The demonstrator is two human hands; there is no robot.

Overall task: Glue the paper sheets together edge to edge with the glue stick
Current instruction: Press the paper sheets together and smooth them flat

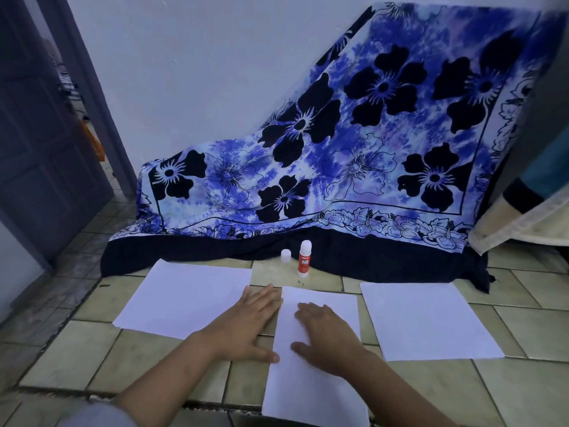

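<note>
White paper, the middle sheet (309, 394), lies under the right hand (326, 337), which rests flat on it, fingers straight and loose, gripping nothing. The sheet's long axis runs away from the person, its far short edge tipped slightly right. The left hand (246, 325) lies palm down just beside it, fingers straight, holding nothing, thumb tip touching the sheet's left edge. That hand also covers the right edge of the left sheet (184, 297), so whether the two sheets meet beneath it I cannot tell. The right sheet (428, 322) lies apart, right of the right hand. Beyond both sets of fingertips the glue stick (304, 260) stands upright on the tiled floor (92, 349), seemingly uncapped, its cap (285, 255) just left of it.
</note>
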